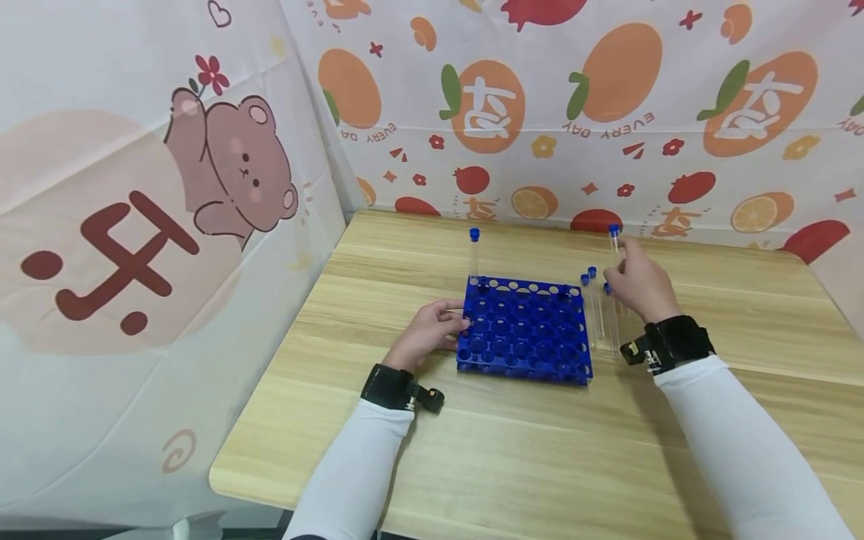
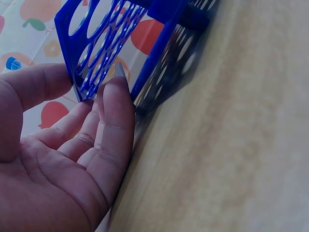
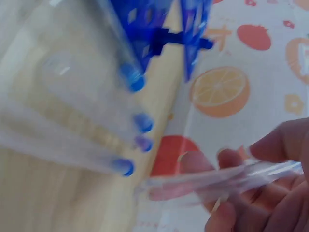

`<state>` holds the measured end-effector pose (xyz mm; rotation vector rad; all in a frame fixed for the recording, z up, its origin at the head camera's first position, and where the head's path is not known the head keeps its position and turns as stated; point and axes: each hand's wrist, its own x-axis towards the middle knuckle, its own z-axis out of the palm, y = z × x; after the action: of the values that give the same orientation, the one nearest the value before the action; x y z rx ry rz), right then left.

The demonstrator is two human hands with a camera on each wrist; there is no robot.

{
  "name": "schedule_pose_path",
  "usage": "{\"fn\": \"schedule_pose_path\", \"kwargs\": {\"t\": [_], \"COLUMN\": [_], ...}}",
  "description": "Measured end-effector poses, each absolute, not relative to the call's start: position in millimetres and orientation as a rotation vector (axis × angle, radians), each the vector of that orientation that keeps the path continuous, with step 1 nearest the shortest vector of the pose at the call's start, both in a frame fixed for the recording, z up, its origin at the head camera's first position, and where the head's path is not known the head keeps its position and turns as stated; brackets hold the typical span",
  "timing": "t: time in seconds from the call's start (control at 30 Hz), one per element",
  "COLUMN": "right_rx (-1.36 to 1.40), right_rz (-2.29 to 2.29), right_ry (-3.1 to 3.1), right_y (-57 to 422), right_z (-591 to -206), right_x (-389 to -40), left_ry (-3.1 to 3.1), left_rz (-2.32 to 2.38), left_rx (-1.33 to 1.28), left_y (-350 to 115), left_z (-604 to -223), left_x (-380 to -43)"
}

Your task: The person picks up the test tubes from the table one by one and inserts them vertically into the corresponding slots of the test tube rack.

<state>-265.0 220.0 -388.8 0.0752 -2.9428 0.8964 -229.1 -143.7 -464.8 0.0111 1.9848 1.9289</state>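
Note:
A blue test tube rack [image 1: 523,373] stands on the table, and my left hand [image 1: 427,332] grips its left edge. In the left wrist view the thumb [image 2: 46,84] lies against the rack's perforated top plate, with the fingers at its side. One blue-capped test tube [image 1: 475,255] stands upright in the rack's back left corner. To the right of the rack my right hand [image 1: 641,283] pinches a clear test tube [image 3: 212,186] above the table; its blue cap points up in the head view. Several other capped tubes [image 1: 613,330] lie just right of the rack, below this hand.
The light wooden table [image 1: 513,465] runs back to a white cloth [image 1: 540,161] printed with fruit. Another cloth [image 1: 135,390], with a bear on it, hangs on the left. A wrist camera [image 1: 668,345] is strapped on each arm.

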Motion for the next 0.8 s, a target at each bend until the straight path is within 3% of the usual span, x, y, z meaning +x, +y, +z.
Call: {"fn": "schedule_pose_path", "kwargs": {"t": [0.5, 0.8], "right_rx": [0.403, 0.499], "right_rz": [1.002, 1.22], "right_ry": [-2.596, -2.576], "right_y": [155, 116], "right_z": [-353, -355], "right_x": [-280, -282], "left_ry": [1.998, 1.995], "left_rz": [1.929, 1.912], "left_rx": [0.06, 0.02], "left_y": [-145, -144], "left_z": [-466, -464], "left_x": [-229, -229]}}
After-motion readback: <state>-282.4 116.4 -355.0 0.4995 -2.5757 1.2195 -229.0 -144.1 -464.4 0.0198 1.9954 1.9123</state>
